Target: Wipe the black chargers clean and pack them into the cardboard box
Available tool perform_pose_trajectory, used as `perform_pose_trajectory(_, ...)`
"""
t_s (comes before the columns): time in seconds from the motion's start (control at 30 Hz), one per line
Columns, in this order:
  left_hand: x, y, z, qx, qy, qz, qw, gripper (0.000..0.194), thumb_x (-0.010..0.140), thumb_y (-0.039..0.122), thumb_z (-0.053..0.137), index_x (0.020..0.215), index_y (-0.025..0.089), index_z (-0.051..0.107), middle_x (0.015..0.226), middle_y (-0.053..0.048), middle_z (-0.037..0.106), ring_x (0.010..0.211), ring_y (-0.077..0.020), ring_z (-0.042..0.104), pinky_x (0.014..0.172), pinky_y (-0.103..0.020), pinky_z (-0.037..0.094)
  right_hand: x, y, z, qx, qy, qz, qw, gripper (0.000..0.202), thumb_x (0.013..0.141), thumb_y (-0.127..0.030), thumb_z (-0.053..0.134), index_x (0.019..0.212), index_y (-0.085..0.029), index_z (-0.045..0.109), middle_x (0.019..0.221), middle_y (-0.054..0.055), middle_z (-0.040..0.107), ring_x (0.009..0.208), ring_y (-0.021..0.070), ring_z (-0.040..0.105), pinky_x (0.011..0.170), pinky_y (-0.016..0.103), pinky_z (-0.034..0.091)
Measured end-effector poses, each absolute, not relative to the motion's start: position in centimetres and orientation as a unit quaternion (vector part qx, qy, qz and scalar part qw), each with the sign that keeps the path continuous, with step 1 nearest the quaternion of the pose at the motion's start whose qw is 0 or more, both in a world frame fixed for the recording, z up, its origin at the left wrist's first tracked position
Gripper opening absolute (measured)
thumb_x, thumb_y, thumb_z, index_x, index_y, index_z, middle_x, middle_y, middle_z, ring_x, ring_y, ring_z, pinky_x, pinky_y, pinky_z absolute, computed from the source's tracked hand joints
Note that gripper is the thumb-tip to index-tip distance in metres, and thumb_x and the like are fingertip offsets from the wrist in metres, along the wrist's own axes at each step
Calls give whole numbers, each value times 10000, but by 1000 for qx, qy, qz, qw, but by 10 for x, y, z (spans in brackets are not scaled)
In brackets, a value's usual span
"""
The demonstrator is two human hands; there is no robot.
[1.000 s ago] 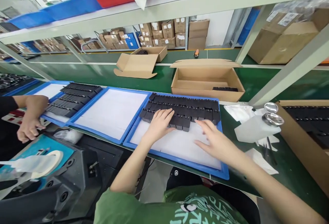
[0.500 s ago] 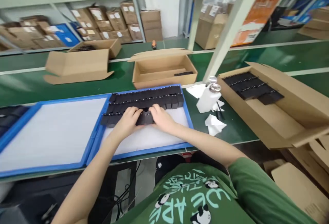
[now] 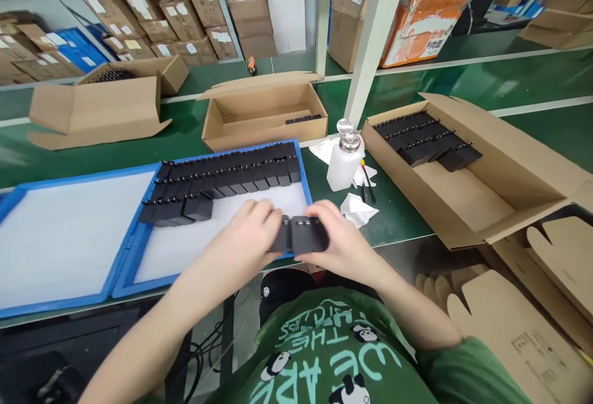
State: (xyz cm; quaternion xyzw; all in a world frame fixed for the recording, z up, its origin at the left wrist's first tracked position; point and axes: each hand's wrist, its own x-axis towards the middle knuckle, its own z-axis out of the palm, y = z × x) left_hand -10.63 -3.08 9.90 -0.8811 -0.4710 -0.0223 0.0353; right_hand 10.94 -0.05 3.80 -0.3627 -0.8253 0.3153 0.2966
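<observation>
My left hand [image 3: 252,231] and my right hand [image 3: 340,240] hold a short row of black blocks [image 3: 303,235] between them, above the front right part of a blue-edged tray [image 3: 303,175]. The fingers of each hand are closed on one end of the row. Behind them, rows of black blocks [image 3: 231,175] with small shiny pins along their tops fill the back of the tray. A shorter front row of blocks [image 3: 176,209] sits at the tray's left side. White lining shows in the tray's front part.
Left of the tray lies a second blue-edged panel [image 3: 69,231] with a white surface. A white pump bottle [image 3: 343,166], crumpled tissues [image 3: 358,209] and thin tools [image 3: 368,183] are at its right. Open cardboard boxes [image 3: 266,104] stand behind; another [image 3: 491,197] holds black blocks.
Both hands have lifted black blocks off the front row and brought them right and toward my body. The view has shifted, so the bench things appear further left.
</observation>
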Motion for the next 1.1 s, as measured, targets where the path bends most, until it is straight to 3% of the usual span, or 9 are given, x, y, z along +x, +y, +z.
perform_pose_trajectory(0.1, -34, -2, 116, -892, -437, 113, -27, 122, 816, 149, 745, 904, 82, 692, 909, -136, 620, 957, -342, 610, 803, -443, 534, 159, -4, 5, -417, -776, 335, 334, 559, 756, -391, 824, 1156, -256, 457, 1149, 75, 551, 1009, 224, 615, 722, 312, 565)
perform_pose_trajectory(0.2, 12, 29, 114, -886, -444, 124, -54, 163, 780, 78, 739, 939, 75, 705, 966, -158, 631, 961, -349, 624, 711, -383, 517, 185, 5, -32, -444, -743, 355, 353, 549, 814, -469, 749, 1175, -251, 398, 1180, 92, 539, 896, 190, 639, 669, 311, 580)
perform_pose_trajectory(0.3, 30, 44, 105, -879, -458, 117, -69, 214, 756, 82, 763, 962, 71, 704, 998, -167, 628, 993, -363, 623, 724, -378, 503, 202, 18, -44, -443, -742, 370, 341, 552, 812, -506, 737, 1180, -255, 411, 1161, 76, 561, 841, 173, 646, 681, 318, 591)
perform_pose_trajectory(0.47, 34, 39, 77, -877, -465, 65, -105, 454, 707, 260, 873, 1070, 83, 665, 1079, -141, 616, 1020, -331, 617, 794, -371, 515, 237, 45, -21, -460, -766, 330, 304, 521, 736, -448, 807, 1120, -253, 514, 1135, 83, 563, 1040, 267, 602, 790, 385, 564)
perform_pose_trajectory(0.63, 21, 21, 32, -861, -491, -22, -132, 527, 699, 369, 893, 1072, 90, 647, 1062, -134, 607, 1014, -317, 604, 851, -403, 538, 249, 51, -5, -452, -798, 300, 262, 503, 763, -405, 788, 1145, -260, 495, 1180, 90, 557, 1100, 284, 588, 884, 416, 544)
perform_pose_trajectory(0.8, 6, 12, 5, -845, -501, -108, -149, 592, 713, 413, 880, 1153, 112, 621, 1110, -136, 597, 1075, -333, 572, 917, -468, 528, 235, 37, -5, -424, -833, 301, 190, 482, 767, -337, 789, 1159, -287, 514, 1232, 66, 575, 1053, 271, 633, 841, 408, 563)
perform_pose_trajectory(0.9, -1, 13, 1, -843, -490, -142, -172, 643, 709, 440, 878, 1202, 127, 610, 1140, -135, 606, 1076, -325, 581, 933, -481, 531, 231, 32, -9, -438, -835, 283, 178, 491, 794, -373, 775, 1191, -279, 502, 1241, 85, 557, 1036, 281, 637, 784, 417, 575)
perform_pose_trajectory(1.03, -17, 5, 2, -833, -481, -178, -207, 889, 725, 505, 854, 1445, 187, 442, 1319, -149, 569, 1224, -328, 544, 1060, -506, 472, 249, 29, -5, -423, -829, 305, 203, 646, 840, -475, 736, 1389, -296, 446, 1367, 119, 493, 1013, 243, 631, 756, 368, 590)
perform_pose_trajectory(1.1, -26, -2, 2, -813, -491, -206, -236, 954, 764, 520, 819, 1530, 247, 320, 1399, -143, 531, 1307, -318, 500, 1098, -492, 450, 260, 35, 0, -437, -804, 320, 245, 562, 921, -454, 641, 1431, -315, 452, 1408, 117, 481, 889, 183, 631, 708, 326, 577)
